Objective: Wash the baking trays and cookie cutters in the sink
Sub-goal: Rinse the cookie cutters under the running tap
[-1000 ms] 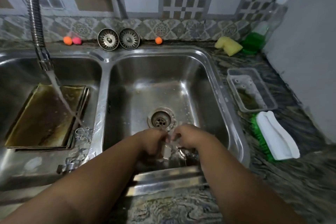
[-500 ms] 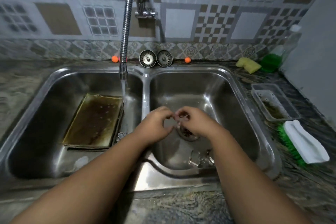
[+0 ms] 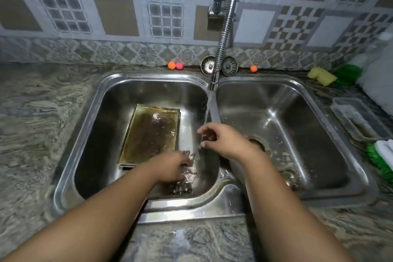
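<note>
A home kitchen: a double-bowl steel sink (image 3: 221,208) set into a marbled stone tabletop (image 3: 38,117), patterned wall tiles (image 3: 117,17) behind, a running spring tap (image 3: 225,27), sponge (image 3: 322,73) and green dish soap (image 3: 348,73) nearby.

Glossy stainless-steel sink (image 3: 221,202), stained dull metal baking tray (image 3: 148,134), veined polished stone counter (image 3: 36,117)

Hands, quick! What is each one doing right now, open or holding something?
Left hand: on the cookie cutters; grip cannot be told.
Right hand: fingers curled under the water; contents cannot be told.
</note>
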